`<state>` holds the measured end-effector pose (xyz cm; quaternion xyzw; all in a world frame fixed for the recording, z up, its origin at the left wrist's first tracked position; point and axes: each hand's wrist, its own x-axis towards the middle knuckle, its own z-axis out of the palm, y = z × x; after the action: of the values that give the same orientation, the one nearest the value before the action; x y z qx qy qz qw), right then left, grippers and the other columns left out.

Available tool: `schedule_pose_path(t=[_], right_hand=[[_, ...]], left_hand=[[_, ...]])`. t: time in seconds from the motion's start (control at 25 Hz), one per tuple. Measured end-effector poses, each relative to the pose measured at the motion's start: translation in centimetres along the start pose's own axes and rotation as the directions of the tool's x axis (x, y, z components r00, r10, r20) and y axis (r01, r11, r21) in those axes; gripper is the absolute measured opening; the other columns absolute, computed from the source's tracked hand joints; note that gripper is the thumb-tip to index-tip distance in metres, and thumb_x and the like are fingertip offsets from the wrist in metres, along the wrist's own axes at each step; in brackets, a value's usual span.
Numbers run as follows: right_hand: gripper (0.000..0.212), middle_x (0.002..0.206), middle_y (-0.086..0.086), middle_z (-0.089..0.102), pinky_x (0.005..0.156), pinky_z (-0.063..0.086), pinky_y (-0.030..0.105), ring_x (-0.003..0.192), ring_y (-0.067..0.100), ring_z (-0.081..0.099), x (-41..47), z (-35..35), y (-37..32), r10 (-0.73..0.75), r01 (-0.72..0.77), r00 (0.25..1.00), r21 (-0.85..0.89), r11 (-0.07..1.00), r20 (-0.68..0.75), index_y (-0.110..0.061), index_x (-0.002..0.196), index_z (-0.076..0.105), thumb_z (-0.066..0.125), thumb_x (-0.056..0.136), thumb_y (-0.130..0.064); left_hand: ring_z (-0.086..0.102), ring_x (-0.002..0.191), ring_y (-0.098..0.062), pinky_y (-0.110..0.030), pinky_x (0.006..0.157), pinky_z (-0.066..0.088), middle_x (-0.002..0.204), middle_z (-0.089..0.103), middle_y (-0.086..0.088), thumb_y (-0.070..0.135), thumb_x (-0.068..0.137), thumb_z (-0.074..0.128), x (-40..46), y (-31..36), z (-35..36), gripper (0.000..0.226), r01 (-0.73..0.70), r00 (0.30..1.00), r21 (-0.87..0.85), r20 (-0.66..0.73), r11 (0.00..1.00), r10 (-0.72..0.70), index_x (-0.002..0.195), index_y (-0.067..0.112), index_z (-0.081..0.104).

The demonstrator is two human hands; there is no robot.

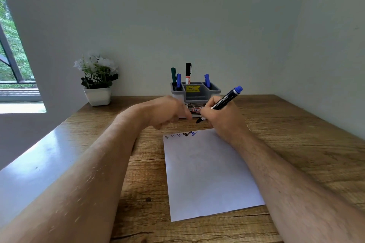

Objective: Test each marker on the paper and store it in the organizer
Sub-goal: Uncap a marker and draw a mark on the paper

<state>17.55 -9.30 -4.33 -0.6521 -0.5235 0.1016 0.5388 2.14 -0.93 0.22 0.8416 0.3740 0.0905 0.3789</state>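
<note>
1. While only the head view is on offer, it is showing the right hand [221, 118] wrapping its fingers around a blue-ended marker [225, 99], tip pointing down and hovering just beyond the far edge of the paper [209, 173], not touching the sheet; whether a cap is covering that dark tip is too small to tell
2. Beside it, the left hand [167, 111] is blurring, fingers curled loosely inward; whether it is gripping anything, such as a cap, I cannot tell
3. Along the top edge of the paper, a row of small scribbles [181, 135] is showing in several inks, so testing is looking well under way; the rightmost mark is bluish and may be belonging to the marker in hand
4. Behind the hands, the grey organizer [214, 90] is standing at the back of the wooden desk [296, 144], already holding four markers upright: a green one [173, 75] and a blue one [179, 80] in the left pocket, a black-capped white one [188, 73] in the middle, another blue one [206, 80] on the right
5. Judging by this, four are looking stored and the held one is remaining to be put away; no loose markers are lying on the visible desk, though the arms are hiding part of it
6. A potted white flower [96, 79] is sitting well apart, off to the left
</note>
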Motion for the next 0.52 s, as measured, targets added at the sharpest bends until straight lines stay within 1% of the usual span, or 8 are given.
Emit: schedule_pose_path(t=[0.04, 0.08, 0.16, 0.24, 0.28, 0.36, 0.44, 0.52], right_hand=[[0.018, 0.059, -0.001, 0.053, 0.052, 0.038, 0.027, 0.054, 0.012, 0.047, 0.1, -0.1, 0.0, -0.009, 0.009, 1.0, 0.053, 0.999, -0.011, -0.018, 0.068, 0.054, 0.065, 0.081, -0.012], [0.019, 0.059, -0.001, 0.052, 0.052, 0.037, 0.027, 0.054, 0.012, 0.046, 0.1, -0.2, 0.1, -0.022, 0.023, 1.0, 0.115, 0.993, -0.011, -0.018, 0.07, 0.053, 0.066, 0.082, -0.011], [0.02, 0.056, -0.006, 0.049, 0.049, 0.037, 0.023, 0.05, 0.008, 0.044, 0.2, -0.4, 0.0, -0.046, 0.043, 0.999, 0.221, 0.974, 0.009, -0.019, 0.073, 0.053, 0.068, 0.084, -0.01], [0.02, 0.052, -0.012, 0.051, 0.046, 0.036, 0.015, 0.046, 0.002, 0.047, 0.3, -0.5, -0.2, -0.056, 0.048, 0.998, 0.276, 0.96, 0.024, -0.018, 0.074, 0.057, 0.07, 0.085, -0.008], [0.02, 0.051, -0.013, 0.053, 0.044, 0.036, 0.013, 0.044, 0.001, 0.048, 0.3, -0.5, -0.5, -0.055, 0.048, 0.998, 0.298, 0.953, 0.016, -0.017, 0.074, 0.058, 0.071, 0.084, -0.006], [0.018, 0.052, -0.011, 0.054, 0.04, 0.034, 0.013, 0.04, 0.001, 0.047, 0.4, -0.7, -0.8, -0.034, 0.026, 0.999, 0.395, 0.918, 0.014, -0.015, 0.075, 0.061, 0.07, 0.085, -0.001], [0.013, 0.058, 0.0, 0.057, 0.035, 0.03, 0.016, 0.036, 0.003, 0.041, 0.3, -0.9, -1.0, -0.005, -0.035, 0.997, 0.545, 0.837, 0.071, -0.012, 0.08, 0.066, 0.064, 0.088, -0.003], [0.015, 0.067, 0.01, 0.062, 0.037, 0.025, 0.016, 0.035, 0.009, 0.035, 0.2, -1.1, -0.9, 0.012, -0.085, 0.993, 0.632, 0.77, 0.119, -0.015, 0.083, 0.072, 0.058, 0.09, -0.013]], left_hand=[[0.029, 0.047, -0.009, -0.021, 0.042, 0.026, 0.064, 0.041, 0.0, 0.016, 0.097, 0.038, 0.0, 0.0, -0.3, 0.032, -0.016, 1.0, -0.151, -0.028, 0.988, 0.012, 0.11, 0.011, 0.067], [0.026, 0.045, -0.009, -0.02, 0.039, 0.023, 0.062, 0.04, -0.001, 0.01, 0.094, 0.033, 0.0, -0.1, -0.5, 0.038, -0.045, 0.998, -0.274, -0.058, 0.961, 0.031, 0.109, 0.008, 0.067], [0.028, 0.047, -0.01, -0.021, 0.039, 0.023, 0.064, 0.042, -0.003, 0.002, 0.09, 0.029, 0.2, -0.2, -0.5, 0.044, -0.113, 0.99, -0.418, -0.127, 0.901, 0.065, 0.109, 0.005, 0.068], [0.034, 0.054, -0.013, -0.023, 0.044, 0.03, 0.072, 0.046, -0.005, 0.0, 0.092, 0.03, 0.3, -0.2, -0.4, 0.044, -0.163, 0.978, -0.496, -0.196, 0.853, 0.073, 0.111, 0.005, 0.07], [0.039, 0.06, -0.015, -0.025, 0.048, 0.036, 0.077, 0.049, -0.007, -0.001, 0.094, 0.032, 0.4, -0.2, -0.4, 0.043, -0.183, 0.971, -0.534, -0.231, 0.825, 0.066, 0.112, 0.006, 0.07], [0.05, 0.069, -0.017, -0.029, 0.059, 0.051, 0.087, 0.058, -0.009, 0.001, 0.099, 0.036, 0.4, -0.1, -0.5, 0.038, -0.209, 0.956, -0.618, -0.291, 0.758, 0.026, 0.113, 0.007, 0.071], [0.063, 0.076, -0.019, -0.031, 0.072, 0.059, 0.097, 0.07, -0.009, 0.002, 0.1, 0.043, 0.4, 0.0, -0.6, 0.03, -0.224, 0.943, -0.699, -0.331, 0.679, -0.03, 0.113, 0.007, 0.071], [0.072, 0.086, -0.021, -0.03, 0.071, 0.061, 0.102, 0.075, -0.011, 0.003, 0.099, 0.048, 0.4, -0.1, -0.7, 0.025, -0.237, 0.935, -0.757, -0.349, 0.609, -0.07, 0.11, 0.007, 0.071]])
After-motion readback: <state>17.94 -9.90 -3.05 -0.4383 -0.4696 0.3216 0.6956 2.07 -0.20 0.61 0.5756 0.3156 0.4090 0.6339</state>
